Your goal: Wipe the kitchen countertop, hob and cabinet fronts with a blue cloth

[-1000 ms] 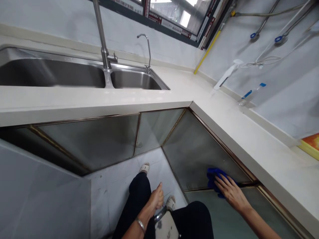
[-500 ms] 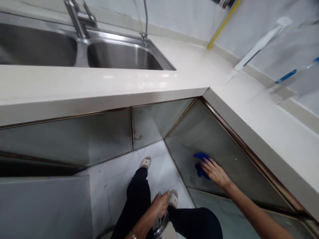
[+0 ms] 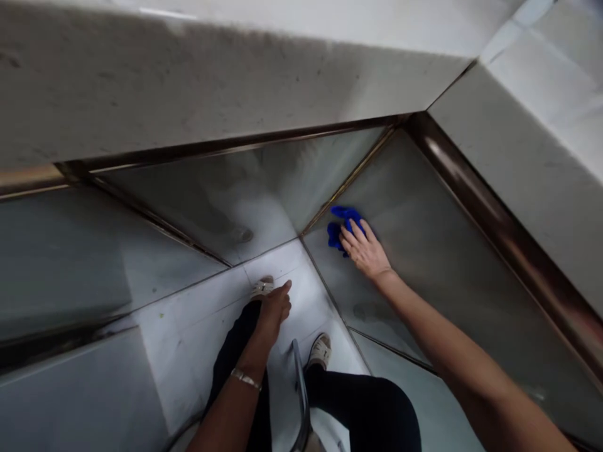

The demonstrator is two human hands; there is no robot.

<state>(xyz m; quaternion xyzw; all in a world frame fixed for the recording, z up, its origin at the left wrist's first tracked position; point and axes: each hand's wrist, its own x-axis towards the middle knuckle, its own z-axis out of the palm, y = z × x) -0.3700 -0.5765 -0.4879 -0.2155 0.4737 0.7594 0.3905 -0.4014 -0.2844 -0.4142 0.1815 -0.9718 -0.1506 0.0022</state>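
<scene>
My right hand (image 3: 365, 251) presses a bunched blue cloth (image 3: 348, 216) against the grey, glossy cabinet panel (image 3: 424, 251) on the right, near the inner corner. Its fingers lie over the cloth and cover part of it. My left hand (image 3: 276, 307), with a bracelet (image 3: 245, 379) at the wrist, hovers above the floor in front of my foot. Its fingers are curled in, and nothing shows in them. Just right of that forearm, apart from the hand, rises a curved metal bar (image 3: 301, 395).
Pale countertop edges (image 3: 235, 88) overhang the cabinets and meet in the corner. A second glossy panel (image 3: 207, 201) faces me. Below lies the white tiled floor (image 3: 188, 326), with my sandalled foot (image 3: 321, 350) on it. At lower left is a grey flat surface (image 3: 85, 402).
My right hand has slid the blue cloth up the panel toward the corner. My left hand has let go of the metal bar and moved forward. The view has come closer and tilted down.
</scene>
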